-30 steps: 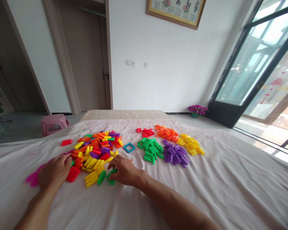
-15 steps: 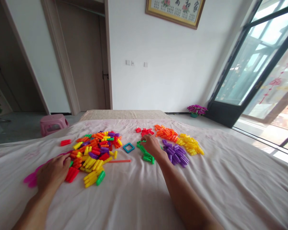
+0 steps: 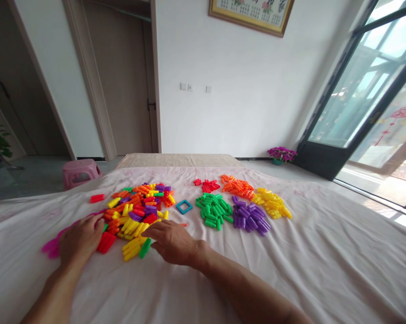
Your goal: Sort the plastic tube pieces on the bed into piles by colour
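On the left of the cloth lies a mixed heap of plastic building pieces [image 3: 131, 209] in red, orange, yellow, green and purple. My left hand [image 3: 81, 236] rests at the heap's left edge over a magenta item [image 3: 52, 246], fingers loosely bent, thumb apart. Close to that thumb are a green piece [image 3: 105, 227] and a red block of joined pieces [image 3: 106, 242]. My right hand [image 3: 174, 242] is over the heap's near right side, fingers stretched and thumb apart. A green piece [image 3: 145, 248] lies just by its thumb, beside joined yellow pieces [image 3: 131, 249]. I see nothing in its grip.
Sorted piles of green [image 3: 214, 209], purple [image 3: 250, 216], yellow [image 3: 273, 203], orange [image 3: 237, 186] and red pieces [image 3: 210, 186] lie on the right. A blue square frame [image 3: 184, 207] sits between them and the heap. An orange stick [image 3: 183, 224] is partly covered. A pink stool [image 3: 81, 173] stands beyond.
My right hand has moved from the green pile leftward and nearer to me, to the mixed heap. The green pile is now uncovered. My left hand stays in place; the view shifted slightly.
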{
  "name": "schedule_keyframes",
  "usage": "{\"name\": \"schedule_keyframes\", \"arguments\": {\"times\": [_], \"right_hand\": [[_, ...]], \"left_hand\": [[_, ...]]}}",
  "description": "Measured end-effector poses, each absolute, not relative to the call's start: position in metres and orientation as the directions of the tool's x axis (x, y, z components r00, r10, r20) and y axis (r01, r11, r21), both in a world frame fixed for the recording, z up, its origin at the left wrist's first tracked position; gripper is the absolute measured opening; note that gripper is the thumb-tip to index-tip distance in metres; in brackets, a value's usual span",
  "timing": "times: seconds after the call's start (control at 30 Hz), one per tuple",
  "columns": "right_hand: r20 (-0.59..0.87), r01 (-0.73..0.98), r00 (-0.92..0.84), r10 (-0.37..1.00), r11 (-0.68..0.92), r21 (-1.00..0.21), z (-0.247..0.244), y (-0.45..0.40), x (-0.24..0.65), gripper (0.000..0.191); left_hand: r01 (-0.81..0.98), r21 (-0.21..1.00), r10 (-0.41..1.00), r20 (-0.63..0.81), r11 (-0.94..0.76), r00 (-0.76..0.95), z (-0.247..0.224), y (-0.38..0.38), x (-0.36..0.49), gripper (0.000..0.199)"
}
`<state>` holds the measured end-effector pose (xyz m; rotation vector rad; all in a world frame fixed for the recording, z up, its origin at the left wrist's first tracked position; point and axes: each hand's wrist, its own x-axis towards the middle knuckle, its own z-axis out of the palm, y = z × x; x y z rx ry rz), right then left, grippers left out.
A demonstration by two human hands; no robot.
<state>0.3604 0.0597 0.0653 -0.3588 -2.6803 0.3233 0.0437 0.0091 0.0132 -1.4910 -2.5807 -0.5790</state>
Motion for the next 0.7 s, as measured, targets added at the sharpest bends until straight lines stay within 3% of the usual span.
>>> {"name": "schedule_keyframes", "arguments": {"times": [0.2, 0.37, 0.5, 0.6, 0.7], "right_hand": [[0.331, 0.221, -0.909, 0.253, 0.966, -0.132, 0.04, 0.056, 0.343, 0.014], [0.343, 0.277, -0.884, 0.318, 0.947, -0.163, 0.046, 0.063, 0.35, 0.015], [0.345, 0.463, -0.779, 0.523, 0.852, -0.243, 0.069, 0.083, 0.368, 0.017], [0.308, 0.661, -0.622, 0.72, 0.694, -0.286, 0.09, 0.104, 0.387, 0.022], [0.29, 0.791, -0.472, 0.833, 0.545, -0.279, 0.105, 0.124, 0.409, 0.027]], "left_hand": [[0.853, 0.279, 0.809, 0.288, 0.44, -0.512, 0.014, 0.009, 0.044, 0.057], [0.853, 0.283, 0.809, 0.288, 0.439, -0.512, 0.008, 0.011, 0.04, 0.055], [0.847, 0.275, 0.804, 0.281, 0.455, -0.523, 0.008, 0.011, 0.04, 0.054], [0.851, 0.262, 0.807, 0.284, 0.454, -0.518, 0.011, 0.011, 0.042, 0.055], [0.852, 0.271, 0.809, 0.282, 0.448, -0.515, 0.012, 0.01, 0.042, 0.056]]}}
